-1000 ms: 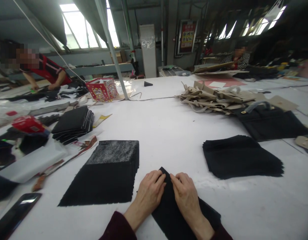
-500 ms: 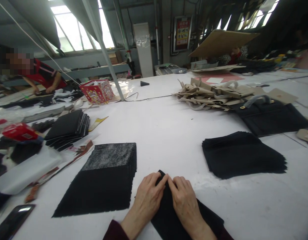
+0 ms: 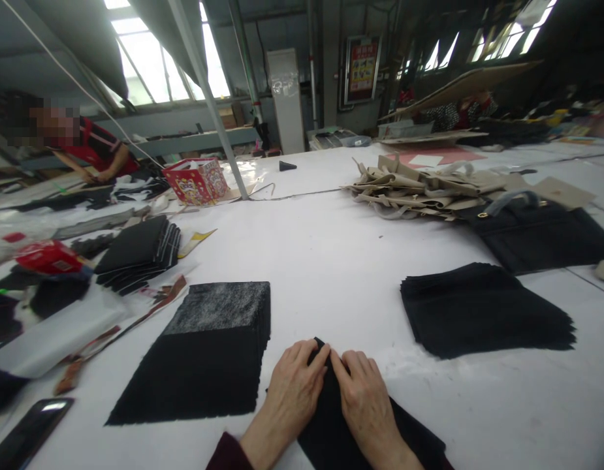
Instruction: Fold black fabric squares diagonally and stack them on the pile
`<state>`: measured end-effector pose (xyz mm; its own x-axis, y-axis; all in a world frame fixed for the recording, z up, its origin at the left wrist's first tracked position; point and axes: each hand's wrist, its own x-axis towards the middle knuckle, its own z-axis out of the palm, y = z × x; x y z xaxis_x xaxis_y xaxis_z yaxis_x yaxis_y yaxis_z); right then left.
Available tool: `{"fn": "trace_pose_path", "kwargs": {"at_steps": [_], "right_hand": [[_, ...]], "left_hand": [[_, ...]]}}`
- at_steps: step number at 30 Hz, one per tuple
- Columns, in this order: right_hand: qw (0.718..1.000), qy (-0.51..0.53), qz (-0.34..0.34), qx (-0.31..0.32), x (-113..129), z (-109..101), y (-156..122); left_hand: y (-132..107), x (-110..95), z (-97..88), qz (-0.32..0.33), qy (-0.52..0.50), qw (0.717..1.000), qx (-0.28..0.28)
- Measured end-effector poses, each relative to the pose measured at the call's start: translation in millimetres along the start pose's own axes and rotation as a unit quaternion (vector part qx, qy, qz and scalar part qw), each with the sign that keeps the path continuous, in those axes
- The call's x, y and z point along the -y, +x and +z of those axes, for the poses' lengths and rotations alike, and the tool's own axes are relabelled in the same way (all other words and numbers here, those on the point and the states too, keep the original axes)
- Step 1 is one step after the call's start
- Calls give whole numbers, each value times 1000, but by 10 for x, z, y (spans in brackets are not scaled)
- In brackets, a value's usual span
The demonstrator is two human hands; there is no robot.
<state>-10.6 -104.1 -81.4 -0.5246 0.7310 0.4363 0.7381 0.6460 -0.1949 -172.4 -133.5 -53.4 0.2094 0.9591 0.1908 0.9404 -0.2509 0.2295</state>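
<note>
On white counter [image 3: 331, 261]: left hand [image 3: 292, 388], right hand [image 3: 365, 395], fingertips nearly meeting on one black cloth [image 3: 326, 421], pinch unclear; two ragged-edged fabric stacks [image 3: 194, 375] [image 3: 482, 313].

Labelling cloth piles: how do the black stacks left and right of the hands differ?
The left stack has a grey speckled band across its far end; the right stack shows plain black on top. The left stack's far edge is straight; the right stack's right end is jagged. Both are black, layered and lie on the white table.
</note>
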Motion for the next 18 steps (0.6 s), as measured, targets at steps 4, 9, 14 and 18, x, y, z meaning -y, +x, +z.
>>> {"fn": "trace_pose_path", "kwargs": {"at_steps": [4,9,14,18], "right_hand": [[1000,-1,-6,-5,-2,2,4],[1000,-7,-15,-15,-2,13,7],[1000,-7,-15,-9,0,18,0],[1000,-2,-5,4,-11,30,-7]], "left_hand": [[15,-23,-15,-8,7,1000,-1],[50,-60,-41,-12,21,1000,10],[58,-78,-46,-27,20,999,11],[42,-75,-40,-43,15,999,4]]}}
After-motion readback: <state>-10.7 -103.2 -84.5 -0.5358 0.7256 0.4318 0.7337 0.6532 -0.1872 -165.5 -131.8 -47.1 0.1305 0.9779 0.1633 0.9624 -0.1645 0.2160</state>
